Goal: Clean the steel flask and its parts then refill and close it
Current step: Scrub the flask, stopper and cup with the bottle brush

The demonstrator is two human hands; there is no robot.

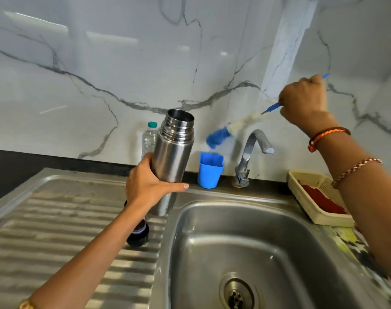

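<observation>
Steel flask (171, 152) open, bottle brush (225, 128) raised beside it.
The uncapped flask tilts slightly above the sink's edge; its black stopper (138, 235) lies on the ribbed drainboard (56, 230); the blue-tipped brush slants above a blue cup (210, 170).

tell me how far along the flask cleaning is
Done: the steel flask is open, and a black stopper lies on the drainboard. In hand: the left hand grips the flask, the right hand holds the bottle brush above the blue cup, not yet inside the flask. Left: scrubbing, rinsing, refilling, closing.
</observation>
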